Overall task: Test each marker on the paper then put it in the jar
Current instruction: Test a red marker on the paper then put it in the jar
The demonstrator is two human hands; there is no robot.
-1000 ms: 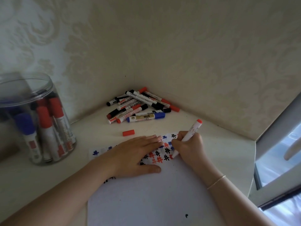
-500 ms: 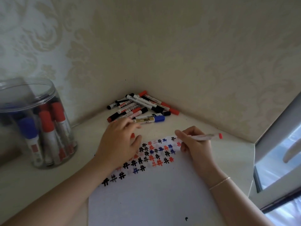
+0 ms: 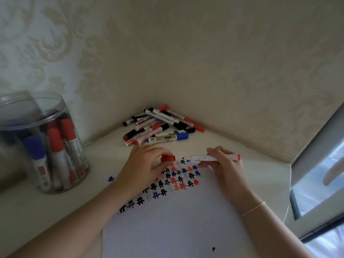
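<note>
My right hand holds an uncapped red marker level above the top of the white paper, tip pointing left. My left hand pinches the red cap a short gap from that tip. The paper carries rows of black, red and blue hash marks. A clear plastic jar at the left holds several red, blue and black markers standing upright. A pile of markers lies in the corner behind my hands.
Patterned walls meet in a corner right behind the pile. A window frame borders the cream tabletop on the right. A blue-capped marker lies at the pile's front edge, close to my left hand.
My right hand lifted the marker off the paper and turned it level. My left hand left the paper, picked up the red cap from the table and brought it near the tip.
</note>
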